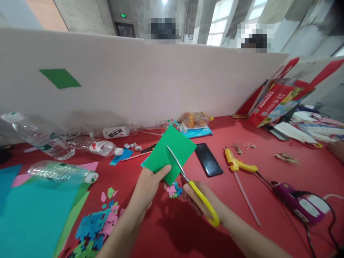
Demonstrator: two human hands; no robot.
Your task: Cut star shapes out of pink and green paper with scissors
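bare forearms (125, 225) come from the lower edge of the frame; the right hand (211, 197) grips yellow-handled metal scissors (197, 193), one blade across the thin green rectangular sheet (177, 141), which the left hand (147, 182) pinches at centre.

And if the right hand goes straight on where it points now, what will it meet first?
Probably the green sheet in the left hand; the scissors held by the right hand already overlap it in view, though depth is unclear.
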